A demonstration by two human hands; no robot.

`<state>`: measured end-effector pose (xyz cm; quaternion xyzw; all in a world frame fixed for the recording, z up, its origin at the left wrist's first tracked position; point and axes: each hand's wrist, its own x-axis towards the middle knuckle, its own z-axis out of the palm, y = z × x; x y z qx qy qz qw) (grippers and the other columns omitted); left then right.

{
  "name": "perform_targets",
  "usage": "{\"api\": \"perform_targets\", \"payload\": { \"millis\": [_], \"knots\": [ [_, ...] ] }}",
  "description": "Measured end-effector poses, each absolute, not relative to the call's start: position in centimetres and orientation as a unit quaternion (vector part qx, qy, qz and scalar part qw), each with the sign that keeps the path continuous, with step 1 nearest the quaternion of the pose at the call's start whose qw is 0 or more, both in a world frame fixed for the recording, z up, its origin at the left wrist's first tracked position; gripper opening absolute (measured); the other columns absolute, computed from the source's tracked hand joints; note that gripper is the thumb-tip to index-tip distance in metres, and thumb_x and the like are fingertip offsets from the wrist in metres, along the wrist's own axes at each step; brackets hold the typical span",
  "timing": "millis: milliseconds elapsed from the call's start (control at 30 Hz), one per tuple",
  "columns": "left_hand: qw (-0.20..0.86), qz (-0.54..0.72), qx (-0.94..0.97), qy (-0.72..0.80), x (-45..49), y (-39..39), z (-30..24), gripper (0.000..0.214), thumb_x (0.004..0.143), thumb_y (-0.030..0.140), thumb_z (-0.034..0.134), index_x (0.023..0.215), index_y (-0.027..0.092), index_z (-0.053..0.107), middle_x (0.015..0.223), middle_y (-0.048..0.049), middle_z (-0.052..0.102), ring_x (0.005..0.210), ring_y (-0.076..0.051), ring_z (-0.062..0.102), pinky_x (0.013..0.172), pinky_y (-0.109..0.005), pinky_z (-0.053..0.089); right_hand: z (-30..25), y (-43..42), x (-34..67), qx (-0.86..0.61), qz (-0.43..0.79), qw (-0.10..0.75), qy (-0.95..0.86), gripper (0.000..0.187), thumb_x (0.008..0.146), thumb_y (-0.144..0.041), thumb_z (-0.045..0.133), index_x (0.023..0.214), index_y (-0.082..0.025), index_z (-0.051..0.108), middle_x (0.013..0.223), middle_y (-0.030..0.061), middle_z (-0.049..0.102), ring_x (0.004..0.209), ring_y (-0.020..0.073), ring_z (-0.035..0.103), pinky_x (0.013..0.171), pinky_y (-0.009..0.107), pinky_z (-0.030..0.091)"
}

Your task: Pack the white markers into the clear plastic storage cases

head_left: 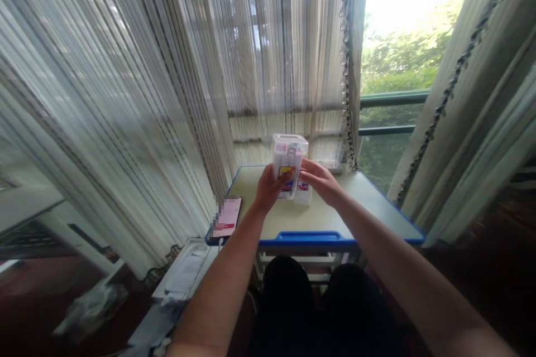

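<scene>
Your dark-clothed knees (287, 284) sit under the blue-edged desk (335, 218). Phone (229, 213) lies at the desk's near left corner. Your left hand (267, 188) has its fingers clamped round the clear plastic box (290, 150), thumb across the front label; box is upright, over the middle of the desk. Right hand (322, 181) is at its right side, thumb and fingers apart; can't tell if they grip. Progress: box in hand, lid looks on, contents seem inside; opening apparently not begun. What looks like another box (304, 196) is just behind. Curtain (288, 39) beyond.
</scene>
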<state>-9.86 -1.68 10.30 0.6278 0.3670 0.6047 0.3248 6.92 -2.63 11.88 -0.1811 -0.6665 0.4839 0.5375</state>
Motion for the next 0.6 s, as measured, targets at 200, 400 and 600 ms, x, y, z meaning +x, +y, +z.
{"api": "perform_targets", "payload": {
  "millis": [200,400,600],
  "knots": [
    [0.387,0.617,0.586,0.355,-12.8,1.4,10.9,0.053,0.063,0.051,0.073,0.100,0.017,0.056,0.089,-0.0043,0.065,0.077,-0.019,0.063,0.060,-0.029,0.053,10.4,1.5,4.7,-0.283,0.443,0.505,-0.685,0.051,0.068,-0.039,0.074,0.113,-0.019,0.060,0.116,0.0104,0.065,0.108,0.0240,0.061,0.089,0.040,0.050],
    [0.376,0.635,0.563,0.373,-17.2,6.2,11.0,0.057,0.062,0.053,0.072,0.106,0.020,0.057,0.098,-0.0055,0.066,0.081,-0.018,0.064,0.064,-0.029,0.053,8.8,6.2,5.2,-0.428,0.298,0.472,-0.711,0.025,0.078,-0.025,0.063,0.102,-0.017,0.066,0.104,0.0104,0.070,0.097,0.0223,0.065,0.086,0.039,0.051],
    [0.371,0.617,0.534,0.443,-21.4,11.3,10.3,0.058,0.055,0.049,0.078,0.102,0.018,0.063,0.091,-0.0063,0.067,0.076,-0.019,0.064,0.063,-0.029,0.052,8.1,10.9,1.3,-0.417,0.328,0.398,-0.749,0.030,0.079,-0.023,0.063,0.108,-0.018,0.064,0.098,0.0078,0.071,0.090,0.0195,0.066,0.080,0.033,0.052]
  ]
}}
